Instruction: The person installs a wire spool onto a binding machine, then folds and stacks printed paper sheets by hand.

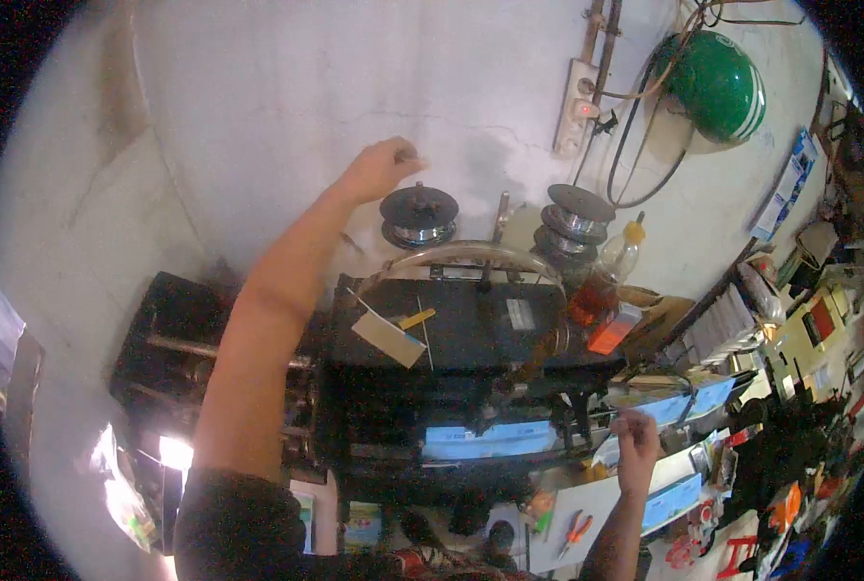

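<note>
My left hand [384, 168] is raised in front of the wall, just above and left of a black spool of silvery wire [419, 215]. Its fingers are curled together, and whatever they may hold is too small to make out. Lower right, my right hand [635, 441] is beside the dark machine [422, 300], its fingers bent and blurred. Between the hands a curved, shiny band [471, 250] arches over the machine top. A beige card [388, 338] and a yellow strip [417, 319] lie on that top.
More wire spools [575, 215] stand right of the first. Near them are a bottle with a yellow cap [618, 257] and an orange-and-white box [614, 329]. A green helmet [713, 87] hangs by a power strip [575, 108]. Orange-handled pliers [577, 531] lie below.
</note>
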Demonstrator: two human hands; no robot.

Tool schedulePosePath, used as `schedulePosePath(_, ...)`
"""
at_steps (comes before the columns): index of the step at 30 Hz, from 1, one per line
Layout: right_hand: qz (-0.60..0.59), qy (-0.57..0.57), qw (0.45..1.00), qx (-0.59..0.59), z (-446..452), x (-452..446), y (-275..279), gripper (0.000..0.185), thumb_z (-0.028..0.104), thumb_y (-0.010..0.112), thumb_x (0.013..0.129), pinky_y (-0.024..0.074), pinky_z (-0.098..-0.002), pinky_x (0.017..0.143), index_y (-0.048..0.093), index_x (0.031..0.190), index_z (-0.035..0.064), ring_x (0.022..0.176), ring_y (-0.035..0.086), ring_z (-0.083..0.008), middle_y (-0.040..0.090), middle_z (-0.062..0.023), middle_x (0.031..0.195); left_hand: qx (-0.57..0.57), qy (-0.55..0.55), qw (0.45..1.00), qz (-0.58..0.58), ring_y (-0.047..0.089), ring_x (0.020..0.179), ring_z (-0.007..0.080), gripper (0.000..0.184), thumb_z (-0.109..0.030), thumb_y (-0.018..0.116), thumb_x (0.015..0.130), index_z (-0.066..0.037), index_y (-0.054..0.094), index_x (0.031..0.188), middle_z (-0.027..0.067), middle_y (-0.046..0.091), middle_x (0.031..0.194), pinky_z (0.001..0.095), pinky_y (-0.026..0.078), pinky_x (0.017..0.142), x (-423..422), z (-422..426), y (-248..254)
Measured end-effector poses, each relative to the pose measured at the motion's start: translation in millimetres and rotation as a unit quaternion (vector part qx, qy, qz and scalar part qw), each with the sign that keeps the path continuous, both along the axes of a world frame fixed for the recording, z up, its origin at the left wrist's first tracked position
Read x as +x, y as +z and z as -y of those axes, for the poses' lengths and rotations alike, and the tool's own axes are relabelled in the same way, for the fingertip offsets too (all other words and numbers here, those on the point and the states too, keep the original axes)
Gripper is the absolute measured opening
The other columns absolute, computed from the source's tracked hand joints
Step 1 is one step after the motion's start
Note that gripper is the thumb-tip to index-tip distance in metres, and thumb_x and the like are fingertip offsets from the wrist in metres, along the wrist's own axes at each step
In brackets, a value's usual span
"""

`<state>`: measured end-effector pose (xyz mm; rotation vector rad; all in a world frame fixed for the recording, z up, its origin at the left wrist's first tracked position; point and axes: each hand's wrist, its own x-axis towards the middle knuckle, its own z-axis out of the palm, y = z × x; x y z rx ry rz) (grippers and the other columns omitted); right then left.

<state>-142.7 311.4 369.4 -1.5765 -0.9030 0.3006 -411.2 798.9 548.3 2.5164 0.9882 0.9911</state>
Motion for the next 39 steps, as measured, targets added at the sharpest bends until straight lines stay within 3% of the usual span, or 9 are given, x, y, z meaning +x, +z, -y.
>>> schedulePosePath(5,-0.076,-0.115,0.987,-0.081,108.1,-1.9,-51.3,0.023,-0.001,0.051,0.083,0.0461,-0.0302,0.082,0.056,0.105,0.0011,0.086,0.058,-0.0171,0.061,-0.0089,0.098,-0.024,-0.044,0.997,-0.063,0.064,0.096,0.0305,0.047,-0.043,0.067,0.081,-0.003,0.067,0.106,0.0171,0.066,0.105,0.0391,0.049,0.084,7.4,-8.1,-20.4)
schedulePosePath(8,0.007,-0.164,0.982,-0.091,147.3,4.5,-57.1,0.016,0.0,0.053,0.085,0.0471,-0.0281,0.074,0.057,0.1,0.0001,0.078,0.058,-0.0167,0.058,-0.0072,0.092,-0.032,-0.05,0.997,-0.053,0.064,0.096,0.0309,0.05,-0.046,0.068,0.079,-0.004,0.068,0.104,0.017,0.067,0.103,0.0395,0.049,0.084,10.4,-20.5,-23.1)
schedulePosePath(16,0.073,-0.144,0.978,-0.129,166.2,11.8,-48.4,0.02,-0.004,0.048,0.083,0.0458,-0.027,0.074,0.056,0.1,-0.0001,0.08,0.055,-0.0147,0.058,-0.0065,0.092,-0.039,-0.049,0.995,-0.072,0.064,0.096,0.0299,0.051,-0.046,0.068,0.079,-0.003,0.067,0.107,0.0165,0.067,0.106,0.0378,0.049,0.084,13.7,-15.0,-25.2)
schedulePosePath(22,0.04,-0.133,0.977,-0.159,170.0,17.4,-67.8,0.02,-0.006,0.05,0.083,0.0479,-0.0274,0.076,0.056,0.101,-0.0011,0.082,0.058,-0.016,0.059,-0.0089,0.097,-0.198,-0.065,0.976,-0.059,0.064,0.095,0.0266,0.056,-0.046,0.07,0.078,0.0,0.066,0.109,0.0178,0.067,0.105,0.0366,0.049,0.081,10.2,1.0,-27.6)
schedulePosePath(26,0.075,-0.134,0.969,-0.193,175.3,19.0,-66.2,0.018,-0.003,0.05,0.085,0.0477,-0.028,0.077,0.056,0.102,-0.001,0.085,0.058,-0.0171,0.06,-0.0097,0.099,-0.155,-0.042,0.986,-0.05,0.055,0.116,0.0294,0.073,-0.049,0.07,0.078,0.002,0.053,0.127,0.0209,0.057,0.125,0.0384,0.043,0.096,-0.1,-11.1,-42.9)
schedulePosePath(30,0.089,-0.158,0.963,-0.201,186.8,29.8,-67.3,0.022,-0.003,0.054,0.081,0.0487,-0.0314,0.078,0.058,0.102,-0.001,0.085,0.059,-0.0208,0.063,-0.0148,0.095,-0.134,0.002,0.991,-0.003,0.049,0.123,0.0281,0.071,-0.047,0.065,0.083,0.002,0.048,0.132,0.0205,0.054,0.129,0.0372,0.039,0.101,-30.4,-8.9,-34.2)
schedulePosePath(34,0.134,-0.155,0.967,-0.153,179.9,34.4,-48.1,0.021,0.001,0.055,0.082,0.0492,-0.0328,0.076,0.058,0.102,-0.001,0.083,0.059,-0.0218,0.063,-0.0137,0.091,-0.139,0.061,0.981,0.119,0.058,0.104,0.022,0.052,-0.037,0.061,0.088,-0.003,0.053,0.127,0.011,0.061,0.118,0.0327,0.045,0.089,-85.3,-1.1,-35.5)
schedulePosePath(36,0.031,-0.161,0.98,-0.112,172.3,38.3,-31.3,0.021,0.004,0.058,0.082,0.0486,-0.0314,0.074,0.059,0.103,-0.0002,0.08,0.058,-0.0202,0.062,-0.0119,0.089,-0.147,0.134,0.965,0.172,0.059,0.097,0.0192,0.046,-0.034,0.059,0.089,-0.006,0.056,0.125,0.009,0.062,0.115,0.0333,0.046,0.085,-112.7,31.2,-25.4)
schedulePosePath(39,0.01,-0.132,0.99,0.038,159.5,38.7,4.6,0.018,0.007,0.057,0.082,0.0471,-0.0317,0.07,0.058,0.098,0.0002,0.075,0.056,-0.02,0.06,-0.0113,0.085,-0.15,0.154,0.936,0.278,0.058,0.101,0.0184,0.044,-0.034,0.057,0.091,-0.01,0.053,0.128,0.0064,0.061,0.117,0.0338,0.045,0.087,-165.4,60.6,-24.2)
